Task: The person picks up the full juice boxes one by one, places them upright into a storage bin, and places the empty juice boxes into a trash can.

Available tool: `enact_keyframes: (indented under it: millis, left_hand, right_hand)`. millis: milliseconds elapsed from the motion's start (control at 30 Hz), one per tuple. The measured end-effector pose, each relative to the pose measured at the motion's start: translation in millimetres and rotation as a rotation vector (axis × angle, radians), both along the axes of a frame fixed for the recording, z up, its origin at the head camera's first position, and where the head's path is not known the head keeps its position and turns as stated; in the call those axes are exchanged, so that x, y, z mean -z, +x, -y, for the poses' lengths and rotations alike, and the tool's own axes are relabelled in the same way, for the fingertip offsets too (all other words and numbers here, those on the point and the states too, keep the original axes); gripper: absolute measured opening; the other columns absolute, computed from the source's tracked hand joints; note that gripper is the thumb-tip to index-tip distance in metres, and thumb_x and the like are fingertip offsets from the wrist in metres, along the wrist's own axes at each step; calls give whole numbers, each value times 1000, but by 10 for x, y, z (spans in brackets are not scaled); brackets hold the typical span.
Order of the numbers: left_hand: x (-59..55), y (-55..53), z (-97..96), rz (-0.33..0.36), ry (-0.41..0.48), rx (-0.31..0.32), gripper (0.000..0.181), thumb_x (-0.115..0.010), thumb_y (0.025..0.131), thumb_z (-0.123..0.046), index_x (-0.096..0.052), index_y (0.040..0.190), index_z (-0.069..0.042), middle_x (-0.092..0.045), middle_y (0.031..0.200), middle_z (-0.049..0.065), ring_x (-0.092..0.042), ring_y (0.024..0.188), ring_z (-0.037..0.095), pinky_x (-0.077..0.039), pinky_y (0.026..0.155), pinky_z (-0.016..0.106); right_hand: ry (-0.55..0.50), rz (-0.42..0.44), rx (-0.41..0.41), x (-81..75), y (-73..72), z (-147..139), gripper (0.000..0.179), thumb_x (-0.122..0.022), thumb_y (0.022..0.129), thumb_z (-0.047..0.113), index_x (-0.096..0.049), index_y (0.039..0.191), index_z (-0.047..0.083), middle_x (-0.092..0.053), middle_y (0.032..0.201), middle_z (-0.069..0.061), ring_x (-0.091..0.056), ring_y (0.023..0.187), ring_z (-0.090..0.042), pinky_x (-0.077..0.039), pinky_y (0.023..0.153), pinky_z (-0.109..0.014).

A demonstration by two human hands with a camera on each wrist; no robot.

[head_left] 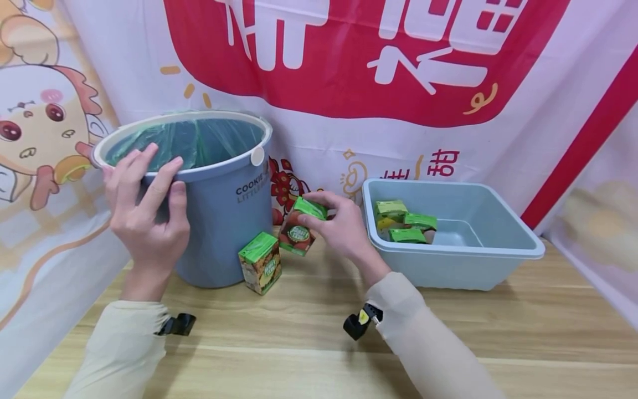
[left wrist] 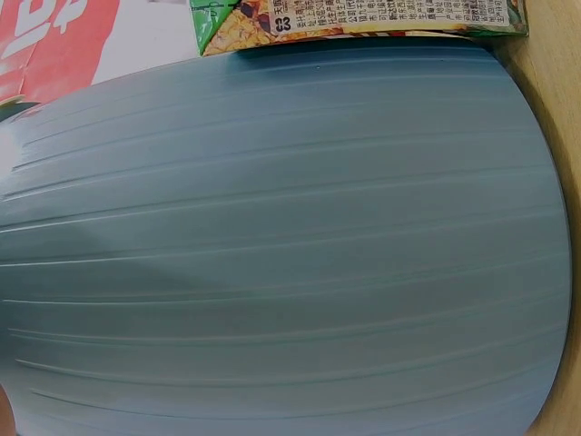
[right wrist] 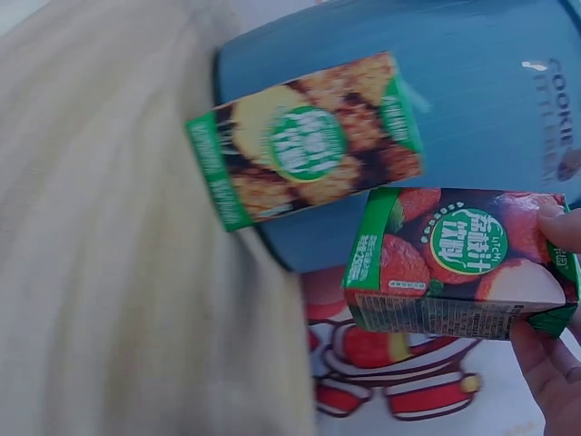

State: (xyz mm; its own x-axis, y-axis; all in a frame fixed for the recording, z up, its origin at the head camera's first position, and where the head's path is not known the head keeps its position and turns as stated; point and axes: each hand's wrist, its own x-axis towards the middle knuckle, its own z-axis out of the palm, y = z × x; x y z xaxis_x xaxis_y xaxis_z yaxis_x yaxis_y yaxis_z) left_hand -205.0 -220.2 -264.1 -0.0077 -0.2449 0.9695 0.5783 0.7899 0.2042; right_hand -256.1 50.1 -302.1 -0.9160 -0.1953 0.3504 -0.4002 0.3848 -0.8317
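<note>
My right hand point(head_left: 341, 224) pinches a lychee juice box point(head_left: 297, 233) by its green top end, between thumb and fingers. It is slightly tilted beside the bin; the right wrist view shows its red fruit print point(right wrist: 463, 259). A brown-and-yellow juice box point(head_left: 261, 263) stands upright on the table against the front of the blue bin point(head_left: 214, 221). My left hand point(head_left: 149, 208) is at the bin's near left rim, fingers spread and mostly straight; whether they touch the rim I cannot tell. In the left wrist view the bin's ribbed wall point(left wrist: 290, 236) fills most of the picture.
A light blue basin point(head_left: 463, 266) stands to the right, with several green-topped juice boxes point(head_left: 406, 235) at its left end. A green bag point(head_left: 184, 141) lines the bin. Behind hangs a printed cloth point(head_left: 319, 94); the wooden table point(head_left: 279, 354) lies below.
</note>
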Motion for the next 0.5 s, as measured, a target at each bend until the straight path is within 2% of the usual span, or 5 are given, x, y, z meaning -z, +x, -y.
enact_keyframes:
  millis: [133, 500]
  left_hand:
    - [9, -2, 9, 4, 0, -2, 30, -66, 97, -31, -82, 115, -12, -74, 134, 16, -61, 134, 39, -24, 131, 60]
    - [9, -6, 18, 9, -5, -1, 30, -66, 97, -29, -82, 115, -11, -73, 134, 17, -61, 135, 39, -24, 131, 61]
  right_hand:
    - [-4, -69, -12, -184, -4, -30, 40, -82, 95, 31, -73, 133, 24, -75, 133, 4, -68, 119, -15, -58, 99, -41]
    - [-37, -219, 12, -626, -15, -128, 42, -81, 95, 28, -72, 135, 21, -73, 135, -1, -69, 119, -19, -60, 93, -42]
